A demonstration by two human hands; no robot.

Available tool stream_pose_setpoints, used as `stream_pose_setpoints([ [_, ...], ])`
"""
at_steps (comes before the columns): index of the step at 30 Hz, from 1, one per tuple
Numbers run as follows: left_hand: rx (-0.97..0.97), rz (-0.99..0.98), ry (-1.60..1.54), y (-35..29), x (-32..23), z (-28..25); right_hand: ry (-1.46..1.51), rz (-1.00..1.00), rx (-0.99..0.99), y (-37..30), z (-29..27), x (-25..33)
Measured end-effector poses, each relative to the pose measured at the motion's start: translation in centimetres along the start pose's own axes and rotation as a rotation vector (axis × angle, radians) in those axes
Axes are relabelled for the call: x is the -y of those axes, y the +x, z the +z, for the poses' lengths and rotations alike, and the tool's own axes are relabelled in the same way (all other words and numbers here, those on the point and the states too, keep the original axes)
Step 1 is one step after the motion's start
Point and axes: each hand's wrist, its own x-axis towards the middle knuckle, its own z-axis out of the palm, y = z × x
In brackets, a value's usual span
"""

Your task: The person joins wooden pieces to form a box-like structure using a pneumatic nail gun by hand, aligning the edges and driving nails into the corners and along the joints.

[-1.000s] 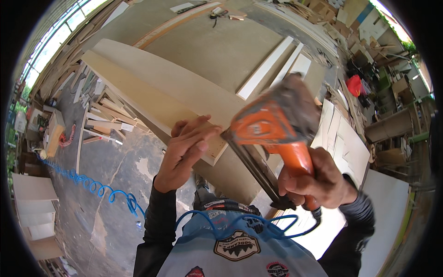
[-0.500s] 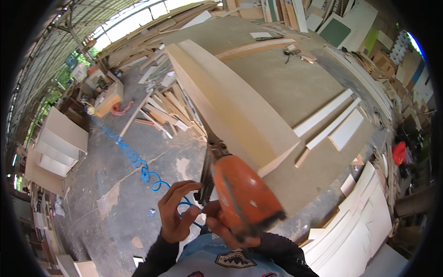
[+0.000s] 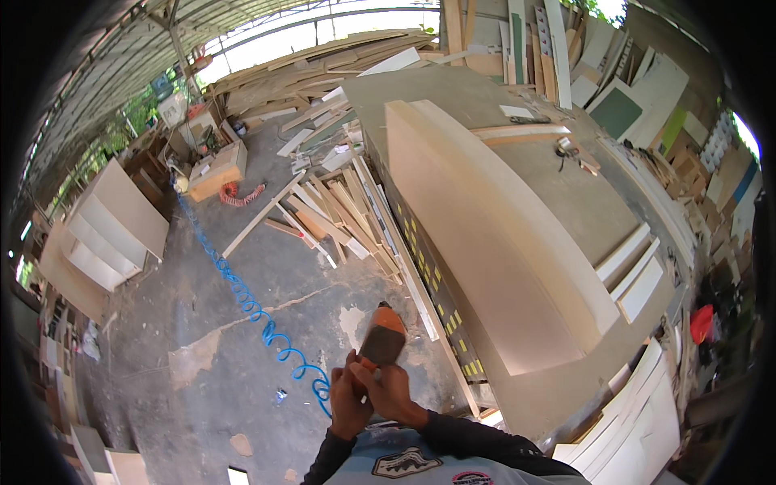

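Note:
An orange and dark nail gun (image 3: 385, 339) is in front of my body, its nose pointing away from me over the floor. My left hand (image 3: 349, 409) is closed on its lower part, and my right hand (image 3: 394, 394) wraps it from the right side. Fingers of both hands meet there, so the handle is mostly hidden. The blue coiled air hose (image 3: 273, 333) runs up to my hands from the far left. To the right, a long pale wooden box-like piece (image 3: 493, 250) with a curved edge lies on the workbench (image 3: 517, 404), apart from the nail gun.
Wood offcuts (image 3: 327, 206) lie heaped on the floor left of the bench. White strips (image 3: 638, 279) and a small tool (image 3: 566, 149) rest on the bench. A white cabinet (image 3: 113, 222) stands at left; white panels (image 3: 638, 420) are stacked at near right.
The nail gun has moved left and down, away from the wooden piece, and turned its nose away from me. My left hand has closed on it. The view has shifted left.

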Motion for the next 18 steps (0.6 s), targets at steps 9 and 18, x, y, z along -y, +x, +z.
stream_pose_setpoints([
  [9, -0.216, -0.28, -0.027, 6.8, 12.9, -4.7, -0.323, -0.344, 0.402, 9.5, 4.7, -1.5],
  [18, -0.143, -0.389, -0.105, 19.1, 23.4, -6.3, -0.411, 0.044, 0.067, 12.9, -7.3, -0.5],
])
